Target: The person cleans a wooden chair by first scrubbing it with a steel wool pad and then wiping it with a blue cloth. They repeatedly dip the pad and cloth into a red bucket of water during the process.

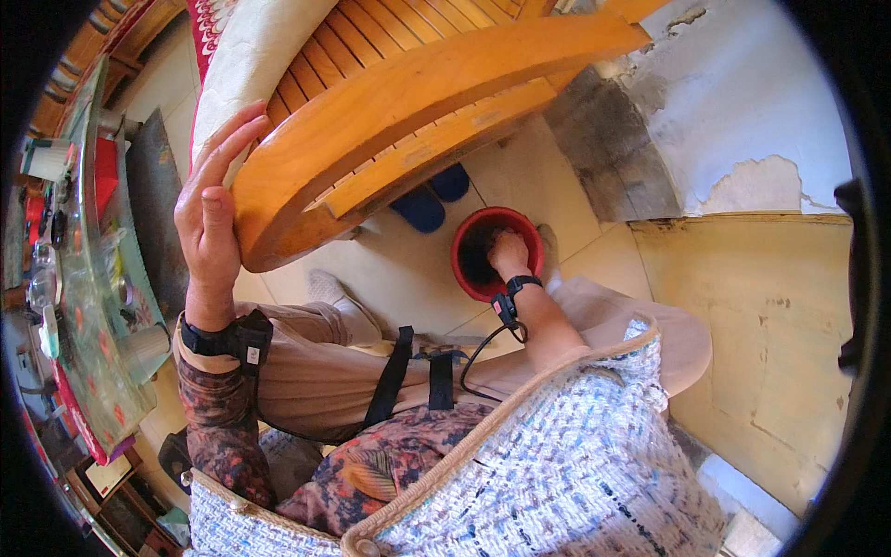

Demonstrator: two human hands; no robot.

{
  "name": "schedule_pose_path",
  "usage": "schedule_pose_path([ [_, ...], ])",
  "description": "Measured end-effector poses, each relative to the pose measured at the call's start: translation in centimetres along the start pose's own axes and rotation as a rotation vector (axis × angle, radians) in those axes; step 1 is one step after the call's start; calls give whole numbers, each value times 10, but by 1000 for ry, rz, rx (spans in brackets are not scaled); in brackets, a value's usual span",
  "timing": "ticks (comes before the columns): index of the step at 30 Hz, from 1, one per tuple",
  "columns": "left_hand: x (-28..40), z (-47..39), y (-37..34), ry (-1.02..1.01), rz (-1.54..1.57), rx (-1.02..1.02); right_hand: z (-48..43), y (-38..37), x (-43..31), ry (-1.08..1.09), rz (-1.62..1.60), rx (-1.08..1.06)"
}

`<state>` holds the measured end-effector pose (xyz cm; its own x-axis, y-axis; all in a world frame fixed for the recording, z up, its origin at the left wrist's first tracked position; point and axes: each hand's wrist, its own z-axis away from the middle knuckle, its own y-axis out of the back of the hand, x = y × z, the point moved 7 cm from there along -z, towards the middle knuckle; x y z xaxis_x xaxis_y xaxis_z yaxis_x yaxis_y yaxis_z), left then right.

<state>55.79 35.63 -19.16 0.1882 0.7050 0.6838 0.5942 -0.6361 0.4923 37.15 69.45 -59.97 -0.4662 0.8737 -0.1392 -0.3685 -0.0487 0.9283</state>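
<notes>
My left hand point(212, 216) rests against the rounded end of a varnished wooden armrest point(390, 104) on a slatted wooden bench, its fingers extended along the wood. Down on the tiled floor stands a red plastic bucket point(456, 254) with a dark interior. My right hand point(509, 252) reaches inside it, and the fingertips are hidden in the dark, so whether they hold anything cannot be told. Both wrists wear black straps with small devices and cables.
Dark blue slippers point(421, 209) lie under the bench, left of the bucket. At the left stands a cluttered table with a clear patterned cover point(97, 334). A wall with peeling paint point(752, 139) and a yellowish panel point(752, 334) rise at the right. A pale cushion point(268, 49) lies on the bench.
</notes>
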Motion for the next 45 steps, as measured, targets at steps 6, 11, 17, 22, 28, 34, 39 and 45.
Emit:
schedule_pose_path([
  [6, 0, 1, 1, -11, -25, -2, -15, 33, 8, -24, -611, -161],
  [11, 0, 2, 3, -65, -30, 0, -17, 90, 16, -162, -952, -374],
  [17, -3, 4, 2, -65, 6, 35, 13, 81, 17, -205, -580, -419],
  [22, -3, 4, 3, -55, 2, 48, 12, 35, 41, -263, -596, -157],
  [28, -1, 3, 4, -66, 11, 53, -12, 47, 49, -242, -904, -330],
  [34, -1, 4, 3, -56, 12, 48, 11, 78, 27, -329, -782, -383],
  [39, -2, 4, 2, -45, 21, 46, 19, 84, 23, -380, -786, -427],
  [45, -3, 4, 3, -65, 36, 43, 17, 113, 23, -299, -913, -404],
])
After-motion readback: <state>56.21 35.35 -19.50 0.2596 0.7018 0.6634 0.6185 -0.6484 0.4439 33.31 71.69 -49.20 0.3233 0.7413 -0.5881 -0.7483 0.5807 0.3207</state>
